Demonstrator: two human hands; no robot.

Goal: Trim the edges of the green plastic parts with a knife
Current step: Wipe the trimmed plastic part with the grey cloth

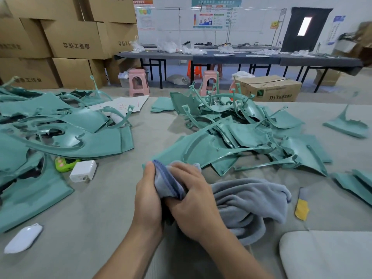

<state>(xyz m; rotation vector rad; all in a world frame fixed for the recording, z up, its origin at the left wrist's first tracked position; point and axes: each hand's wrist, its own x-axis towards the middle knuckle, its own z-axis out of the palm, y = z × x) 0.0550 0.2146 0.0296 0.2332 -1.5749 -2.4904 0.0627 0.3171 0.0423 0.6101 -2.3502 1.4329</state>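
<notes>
Both my hands meet at the table's middle on a grey-blue cloth (251, 200). My left hand (148, 200) grips a bunched fold of it with the thumb up along the stitched edge. My right hand (193, 200) curls over the same fold from the right. A green plastic part (187, 152) lies flat just beyond my fingers, at the front of a large heap of green parts (241, 127). Another pile of green parts (50, 129) covers the table's left side. A knife with a yellow-wrapped handle (301, 206) lies on the table to the right of the cloth.
A white charger block (83, 171) and a small green toy-like thing (64, 163) lie left of centre. A white oval object (23, 238) sits near the front left. A pale cushion (326, 254) fills the front right. Cardboard boxes, pink stools and long tables stand beyond.
</notes>
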